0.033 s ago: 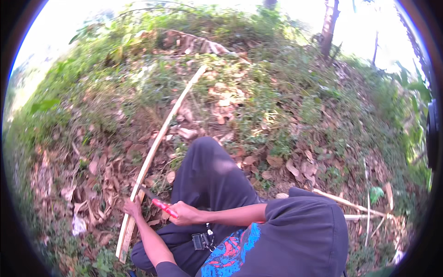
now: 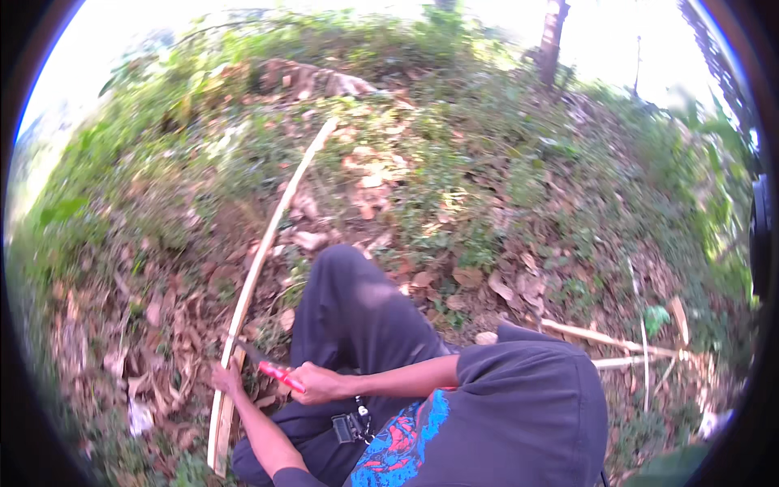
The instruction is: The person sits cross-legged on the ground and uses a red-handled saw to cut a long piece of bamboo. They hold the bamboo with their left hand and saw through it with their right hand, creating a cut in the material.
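A long pale strip of split wood or bamboo (image 2: 266,243) slants from beside my left knee up into the grass. Around its lower part my left hand (image 2: 227,380) is closed. Below that hand the strip shows a second flat piece alongside it. My right hand (image 2: 318,384) grips a knife (image 2: 281,376) by its red handle. The dark blade points up and left, and its tip end meets the strip just above my left hand. Whether the edge bites into the strip is too small to tell.
Dry leaves (image 2: 191,325) and low green plants cover the ground. More pale sticks (image 2: 613,339) lie at the right beside my bent leg. A small dark device (image 2: 347,428) hangs at my lap. A white scrap (image 2: 139,415) lies at the left, and a tree trunk (image 2: 552,45) stands far back.
The whole scene has shifted a little to the left as my head moved. Both hands keep their holds, and the blade remains at the strip.
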The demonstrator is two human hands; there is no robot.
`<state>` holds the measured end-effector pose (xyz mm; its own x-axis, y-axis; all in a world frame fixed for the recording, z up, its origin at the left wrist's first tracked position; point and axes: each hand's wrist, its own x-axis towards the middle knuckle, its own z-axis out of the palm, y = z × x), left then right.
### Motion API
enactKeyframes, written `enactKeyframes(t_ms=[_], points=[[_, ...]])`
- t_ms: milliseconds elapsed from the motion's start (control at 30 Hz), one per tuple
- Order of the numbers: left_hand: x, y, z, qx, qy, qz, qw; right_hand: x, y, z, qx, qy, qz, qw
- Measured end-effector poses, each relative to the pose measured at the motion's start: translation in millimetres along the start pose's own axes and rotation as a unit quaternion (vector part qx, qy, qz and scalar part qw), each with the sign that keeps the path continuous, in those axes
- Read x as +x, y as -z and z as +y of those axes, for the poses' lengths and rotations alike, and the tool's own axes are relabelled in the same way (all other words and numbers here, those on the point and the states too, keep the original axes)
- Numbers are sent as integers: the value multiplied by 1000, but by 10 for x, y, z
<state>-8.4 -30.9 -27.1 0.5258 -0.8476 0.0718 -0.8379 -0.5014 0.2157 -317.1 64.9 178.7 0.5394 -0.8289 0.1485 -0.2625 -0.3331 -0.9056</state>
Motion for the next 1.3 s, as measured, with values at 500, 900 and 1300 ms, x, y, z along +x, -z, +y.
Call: enactKeyframes(t_ms=[500,900,1300], points=[[-145,-30,1153,65,-231,56,969,94,679,641,-69,13,19,997],[148,-75,311,99,-257,70,959,316,428,716,-56,62,0,997],[42,-53,-426,-57,10,12,998,157,106,127,107,-69,-6,992]])
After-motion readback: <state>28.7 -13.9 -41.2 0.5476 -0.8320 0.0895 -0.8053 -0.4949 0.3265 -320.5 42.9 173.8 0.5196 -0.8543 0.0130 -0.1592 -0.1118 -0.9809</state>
